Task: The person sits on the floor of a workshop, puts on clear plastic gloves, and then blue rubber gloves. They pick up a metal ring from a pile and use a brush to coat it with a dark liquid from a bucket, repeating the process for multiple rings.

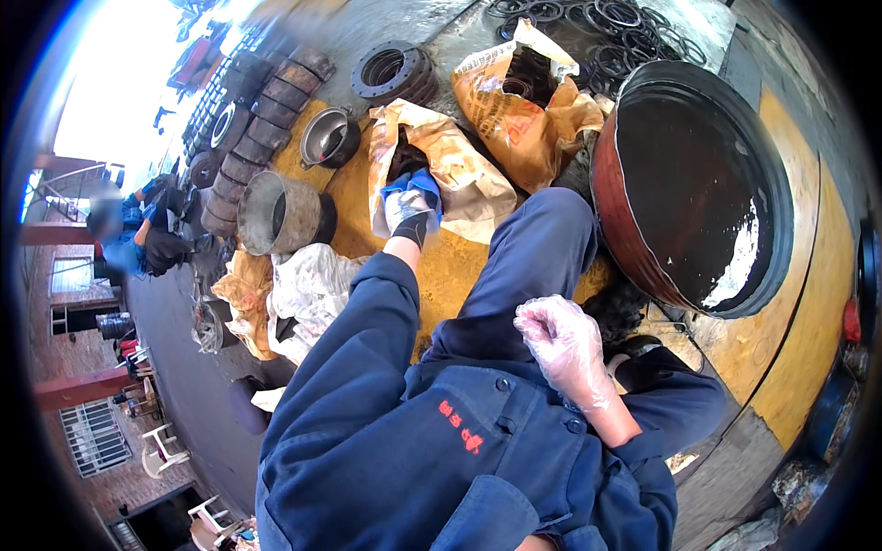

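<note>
My left hand [405,208], in a pale covering with a dark band at the wrist, reaches to the mouth of a crumpled paper bag [478,199]. Its fingers are bunched in a blue cloth [424,186] and mostly hidden by it. Dark contents show inside the bag, too shaded to name. My right hand [565,347] wears a clear plastic glove and is held curled above my lap. Whatever its closed fingers may hold is hidden. Just beyond, a second, orange-printed bag [501,92] stands with dark rings in its opening.
A wide round tub [617,207] with dark liquid stands at my right. Black rings [625,46] lie at the back, near stacked flanged discs [390,73]. To the left are a metal pot [329,138], a bucket [276,216], a white plastic bag [308,289] and another person [138,239].
</note>
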A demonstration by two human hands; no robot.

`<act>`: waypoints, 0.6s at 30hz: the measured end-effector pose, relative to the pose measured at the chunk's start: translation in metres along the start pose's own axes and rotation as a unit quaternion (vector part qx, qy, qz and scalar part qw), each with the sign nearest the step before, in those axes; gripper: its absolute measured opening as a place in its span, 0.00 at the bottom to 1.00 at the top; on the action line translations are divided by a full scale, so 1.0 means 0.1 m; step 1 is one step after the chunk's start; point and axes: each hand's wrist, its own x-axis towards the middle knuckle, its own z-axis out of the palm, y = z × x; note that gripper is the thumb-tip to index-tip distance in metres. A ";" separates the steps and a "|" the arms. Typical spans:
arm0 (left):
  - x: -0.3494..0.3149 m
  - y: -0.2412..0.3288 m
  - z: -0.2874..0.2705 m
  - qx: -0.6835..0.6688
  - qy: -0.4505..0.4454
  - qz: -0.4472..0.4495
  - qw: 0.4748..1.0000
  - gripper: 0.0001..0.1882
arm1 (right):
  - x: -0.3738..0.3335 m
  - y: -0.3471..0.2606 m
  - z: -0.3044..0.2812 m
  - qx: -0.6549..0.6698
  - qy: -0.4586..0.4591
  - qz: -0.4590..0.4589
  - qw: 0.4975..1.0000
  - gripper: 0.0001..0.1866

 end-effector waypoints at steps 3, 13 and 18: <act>0.05 -0.13 0.04 0.091 -0.026 0.086 0.992 0.21 | 0.01 0.03 -0.01 0.001 0.006 -0.006 1.000 0.06; 0.07 -0.34 -0.71 0.342 -0.005 0.180 0.922 0.14 | -0.08 0.01 -0.03 0.078 0.029 0.051 0.995 0.07; -0.49 -0.27 -1.91 0.230 0.085 0.265 0.933 0.14 | -0.10 -0.15 -0.05 0.077 0.034 0.032 0.996 0.07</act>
